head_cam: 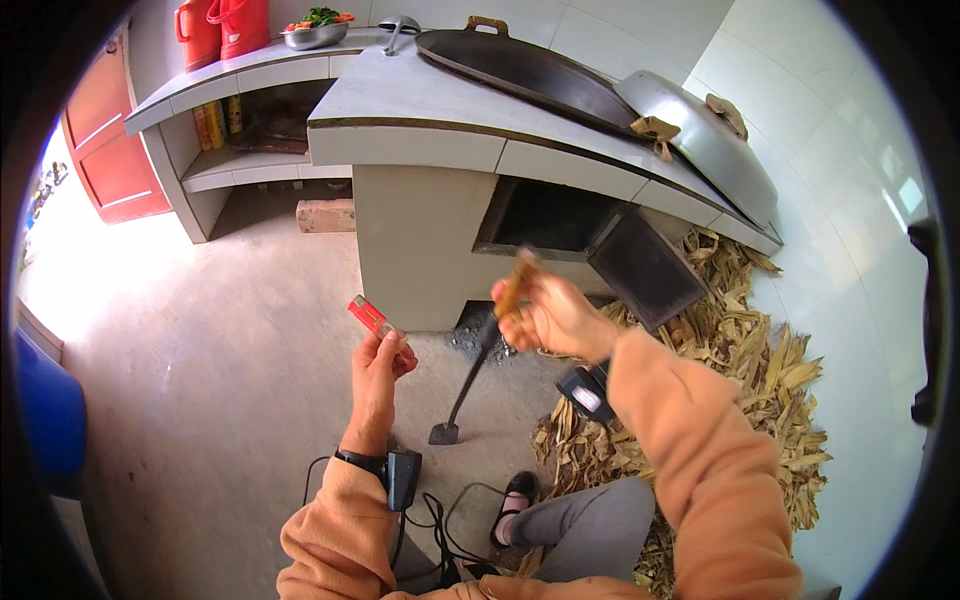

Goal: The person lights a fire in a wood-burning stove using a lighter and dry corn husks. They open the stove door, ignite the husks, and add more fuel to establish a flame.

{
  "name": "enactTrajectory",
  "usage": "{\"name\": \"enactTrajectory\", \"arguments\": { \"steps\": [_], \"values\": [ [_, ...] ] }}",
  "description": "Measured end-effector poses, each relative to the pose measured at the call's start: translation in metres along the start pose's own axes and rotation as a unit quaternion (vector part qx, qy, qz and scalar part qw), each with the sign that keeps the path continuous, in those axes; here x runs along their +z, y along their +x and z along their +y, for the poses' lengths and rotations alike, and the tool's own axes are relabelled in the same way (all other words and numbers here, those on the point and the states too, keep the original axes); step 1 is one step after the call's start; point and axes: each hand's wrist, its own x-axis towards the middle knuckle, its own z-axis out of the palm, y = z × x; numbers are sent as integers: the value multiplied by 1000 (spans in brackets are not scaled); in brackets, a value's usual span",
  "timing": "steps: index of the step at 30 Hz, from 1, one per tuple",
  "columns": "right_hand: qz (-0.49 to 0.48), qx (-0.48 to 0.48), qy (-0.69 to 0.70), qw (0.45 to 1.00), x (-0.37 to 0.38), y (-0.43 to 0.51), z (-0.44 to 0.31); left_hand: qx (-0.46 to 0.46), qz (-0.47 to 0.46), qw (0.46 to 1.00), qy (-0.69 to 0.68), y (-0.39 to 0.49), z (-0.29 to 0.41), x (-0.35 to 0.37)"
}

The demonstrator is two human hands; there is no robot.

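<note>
My left hand (382,356) holds a red lighter (367,313) by its lower end, above the concrete floor. To the right, my right hand (551,311) grips a short brownish piece (514,289), blurred at its upper tip; its material is unclear. Behind that hand is the tiled stove with its firebox opening (551,217) dark inside. The metal firebox door (646,264) hangs open at the right of it. A long-handled metal shovel (469,386) leans near the ash hole, its blade on the floor.
Dry corn husks (772,375) lie heaped at the right wall. On the stovetop are a large wok (532,71), a metal lid (709,142) and a ladle (397,28). A bowl of vegetables (315,34) stands farther left. Black cables (442,525) trail near my foot. A brick (325,216) lies left of the stove.
</note>
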Motion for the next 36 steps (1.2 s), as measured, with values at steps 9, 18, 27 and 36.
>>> {"name": "enactTrajectory", "arguments": {
  "steps": [9, 18, 27, 36],
  "values": [
    [165, -73, -183, 966, -19, 122, -23, -14, -27, 999, -12, 3, -8, 6],
    [200, -174, -94, 960, 0, 98, 6, -14, -25, 1000, 0, 2, -11, 12],
    [99, -125, -241, 957, 49, -205, 99, 1, -40, 999, -1, 9, -34, 20],
    [550, -75, -186, 810, -6, -486, 233, -37, -140, 980, 133, -26, -77, 74]
  ]
}}
